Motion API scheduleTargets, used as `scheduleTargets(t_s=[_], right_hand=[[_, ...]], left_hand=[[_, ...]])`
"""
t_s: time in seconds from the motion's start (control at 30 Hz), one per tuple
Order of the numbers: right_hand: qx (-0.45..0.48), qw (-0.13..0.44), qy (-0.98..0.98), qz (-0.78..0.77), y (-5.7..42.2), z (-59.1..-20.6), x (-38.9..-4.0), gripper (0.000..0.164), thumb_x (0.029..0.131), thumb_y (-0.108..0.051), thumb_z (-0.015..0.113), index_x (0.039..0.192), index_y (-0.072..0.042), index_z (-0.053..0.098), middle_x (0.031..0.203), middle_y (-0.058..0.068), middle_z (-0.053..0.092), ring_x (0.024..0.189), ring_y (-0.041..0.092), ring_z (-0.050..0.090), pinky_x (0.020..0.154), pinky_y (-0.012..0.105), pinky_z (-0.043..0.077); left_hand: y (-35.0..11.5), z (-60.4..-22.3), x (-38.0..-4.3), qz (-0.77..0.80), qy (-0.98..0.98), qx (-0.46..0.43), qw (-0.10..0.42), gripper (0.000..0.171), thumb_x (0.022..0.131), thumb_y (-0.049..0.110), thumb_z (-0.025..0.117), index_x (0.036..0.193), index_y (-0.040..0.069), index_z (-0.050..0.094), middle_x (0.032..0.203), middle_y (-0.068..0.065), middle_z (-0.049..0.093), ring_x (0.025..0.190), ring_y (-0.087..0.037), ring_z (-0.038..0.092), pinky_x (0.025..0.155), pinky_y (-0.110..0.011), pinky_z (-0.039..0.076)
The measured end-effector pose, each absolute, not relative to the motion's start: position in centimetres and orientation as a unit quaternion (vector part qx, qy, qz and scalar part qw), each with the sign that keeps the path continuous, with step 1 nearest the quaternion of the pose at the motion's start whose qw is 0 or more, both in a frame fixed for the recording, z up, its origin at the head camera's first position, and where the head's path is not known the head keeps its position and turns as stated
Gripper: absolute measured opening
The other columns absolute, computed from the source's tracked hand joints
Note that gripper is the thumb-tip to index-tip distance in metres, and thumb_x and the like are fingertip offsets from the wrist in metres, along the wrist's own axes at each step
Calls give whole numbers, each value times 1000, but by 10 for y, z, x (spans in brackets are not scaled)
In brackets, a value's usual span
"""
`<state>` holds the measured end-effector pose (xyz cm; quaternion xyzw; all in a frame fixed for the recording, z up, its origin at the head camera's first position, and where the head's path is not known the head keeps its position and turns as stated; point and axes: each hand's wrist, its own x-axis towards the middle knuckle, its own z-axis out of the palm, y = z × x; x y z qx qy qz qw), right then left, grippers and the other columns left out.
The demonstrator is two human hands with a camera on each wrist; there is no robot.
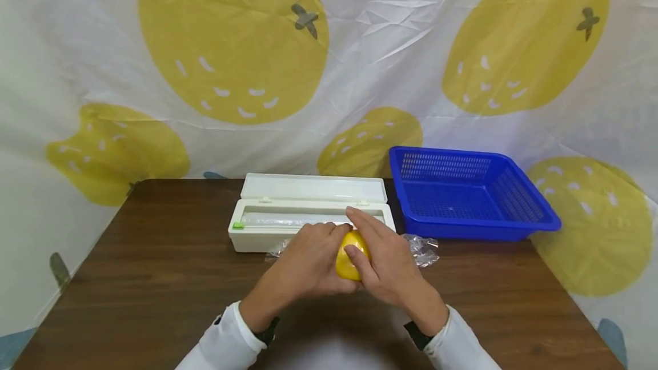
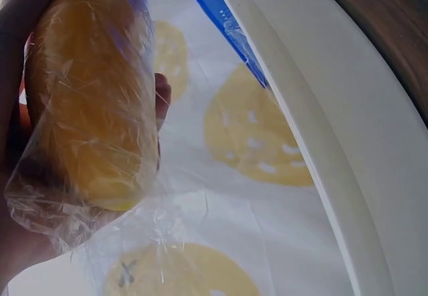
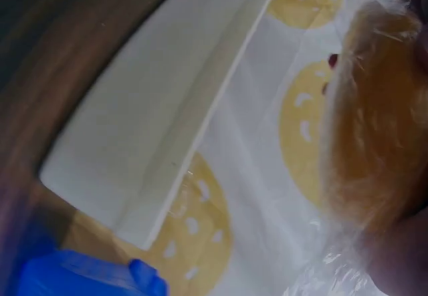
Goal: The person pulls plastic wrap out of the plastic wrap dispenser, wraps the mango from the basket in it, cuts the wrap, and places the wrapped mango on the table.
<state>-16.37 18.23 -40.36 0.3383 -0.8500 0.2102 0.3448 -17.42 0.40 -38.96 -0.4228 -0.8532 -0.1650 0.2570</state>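
A rounded yellow oblong thing (image 1: 347,264), its exact kind unclear, is held up between both hands over the near part of the table. Clear cling film (image 2: 47,209) wraps around it, wrinkled, with loose film at its lower end in the left wrist view. My left hand (image 1: 315,258) grips it from the left, and my right hand (image 1: 392,258) from the right, thumb across its near face. Just behind the hands stands a white cling film dispenser (image 1: 257,240), lid raised, with a roll (image 1: 277,219) inside.
Crumpled clear film (image 1: 424,249) shows beyond the right hand. A blue plastic basket (image 1: 478,230) stands at the back right beside the dispenser. A green piece (image 1: 238,225) sits at the dispenser's left end. Behind the brown table (image 1: 154,278) hangs a fruit-print cloth (image 1: 360,73).
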Motion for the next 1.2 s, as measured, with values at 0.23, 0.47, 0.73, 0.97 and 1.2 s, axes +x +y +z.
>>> scheduleTargets(t_s=[0.23,0.47,0.73,0.97,1.2], right_hand=[[334,358,-761,425,185,-409,-175,29,87,2,55,112,6,69,110,21,73,102,26,67,90,35,57],[264,274,-625,682,178,-411,-173,32,98,3,38,98,25,62,103,21,75,101,35,66,94,26,54],[160,58,-476,863,175,-410,-167,41,105,-18,33,113,2,69,113,6,73,108,27,60,88,30,55],[101,-22,-410,906,176,-402,-164,46,105,-20,29,105,-6,73,113,6,71,110,25,58,89,32,55],[76,-36,-414,906,179,-407,-165,48,105,-21,25,107,-8,71,116,5,70,112,24,57,88,32,55]], left_hand=[[2,-386,-176,-181,-838,-421,296,64,62,57,78,98,7,62,69,-2,62,60,-16,54,51,-33,51],[3,-383,-174,-182,-842,-405,308,75,61,63,76,109,7,64,76,-4,68,67,-19,59,58,-36,52],[8,-386,-171,-189,-842,-382,331,79,60,63,76,114,5,66,80,-6,71,72,-22,63,61,-38,55],[12,-387,-171,-181,-834,-376,362,78,58,61,76,112,5,65,78,-7,71,69,-23,64,58,-39,55],[11,-390,-173,-187,-840,-387,330,87,58,63,79,119,3,63,80,-9,72,68,-24,64,58,-39,54]])
